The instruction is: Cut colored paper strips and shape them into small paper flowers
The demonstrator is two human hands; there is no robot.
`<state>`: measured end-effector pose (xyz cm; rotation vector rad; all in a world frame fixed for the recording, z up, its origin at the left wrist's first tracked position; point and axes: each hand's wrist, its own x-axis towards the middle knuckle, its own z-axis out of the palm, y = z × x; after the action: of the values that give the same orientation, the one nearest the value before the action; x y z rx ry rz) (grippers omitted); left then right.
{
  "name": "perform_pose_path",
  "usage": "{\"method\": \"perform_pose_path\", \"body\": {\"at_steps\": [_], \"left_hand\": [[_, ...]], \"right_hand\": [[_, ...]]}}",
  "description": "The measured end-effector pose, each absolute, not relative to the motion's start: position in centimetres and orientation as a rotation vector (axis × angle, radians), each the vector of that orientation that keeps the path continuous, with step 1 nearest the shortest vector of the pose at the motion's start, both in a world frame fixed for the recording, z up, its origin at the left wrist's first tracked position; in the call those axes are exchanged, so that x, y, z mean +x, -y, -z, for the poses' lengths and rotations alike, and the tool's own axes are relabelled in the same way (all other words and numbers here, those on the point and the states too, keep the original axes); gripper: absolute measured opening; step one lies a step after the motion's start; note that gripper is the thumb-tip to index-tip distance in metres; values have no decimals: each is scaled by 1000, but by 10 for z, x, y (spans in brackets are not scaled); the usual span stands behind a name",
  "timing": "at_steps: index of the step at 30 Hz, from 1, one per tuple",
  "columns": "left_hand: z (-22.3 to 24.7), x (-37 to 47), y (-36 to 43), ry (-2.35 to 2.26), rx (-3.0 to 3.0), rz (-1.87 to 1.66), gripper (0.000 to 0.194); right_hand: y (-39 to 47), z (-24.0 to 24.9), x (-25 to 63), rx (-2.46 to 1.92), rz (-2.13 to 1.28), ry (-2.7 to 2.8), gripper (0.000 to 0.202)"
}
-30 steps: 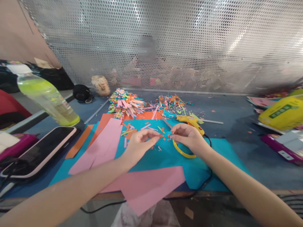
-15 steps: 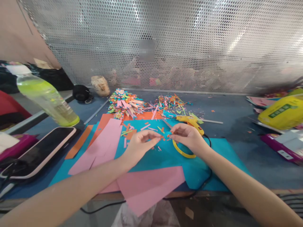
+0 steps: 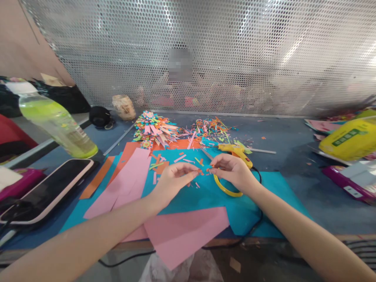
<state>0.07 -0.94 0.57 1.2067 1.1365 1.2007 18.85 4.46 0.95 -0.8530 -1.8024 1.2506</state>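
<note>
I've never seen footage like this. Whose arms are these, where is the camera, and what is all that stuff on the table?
There is no machine here: the two bare arms belong to one person, and the camera sits on that person's head, looking forward and down. That is why the arms reach in from the bottom edge. The left hand and the right hand meet over a blue paper sheet and pinch a tiny orange paper scrap between their fingertips. Around them lie pink paper sheets, a heap of coloured paper cuttings, a yellow glue gun and a yellow ring. To the left stand a green drink bottle and a phone. Behind is a perforated metal screen.
</note>
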Motion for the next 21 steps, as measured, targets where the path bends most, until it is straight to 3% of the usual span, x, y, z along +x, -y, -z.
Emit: {"method": "perform_pose_path", "body": {"at_steps": [21], "left_hand": [[-6, 1, 9, -1187, 1218, -1212, 15]], "right_hand": [[-40, -15, 187, -857, -1273, 1803, 20]]}}
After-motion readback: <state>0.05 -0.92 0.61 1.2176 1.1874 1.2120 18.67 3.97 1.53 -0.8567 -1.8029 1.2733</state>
